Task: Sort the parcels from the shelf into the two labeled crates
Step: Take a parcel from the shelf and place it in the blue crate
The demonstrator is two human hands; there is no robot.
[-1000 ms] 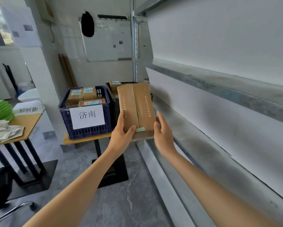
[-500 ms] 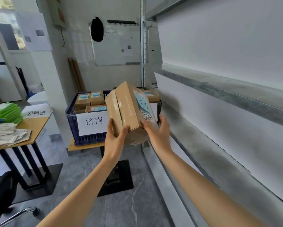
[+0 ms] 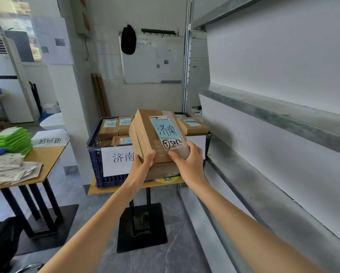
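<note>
Parcel [image 3: 145, 133] of brown cardboard shows a blue handwritten label [image 3: 166, 131]. Left hand [image 3: 143, 165] and right hand [image 3: 189, 161] grip its near end, before a blue crate [image 3: 95, 164] packed with boxes [image 3: 109, 128].

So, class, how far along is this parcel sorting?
Done: brown cardboard parcels sit in the blue plastic crate labelled 济南, more in the dark crate beside it. In hand: a brown cardboard box with a blue 济南 label, in left grip and right grip. Left: placing it in the blue crate; the grey metal shelf in view holds no parcels.
</note>
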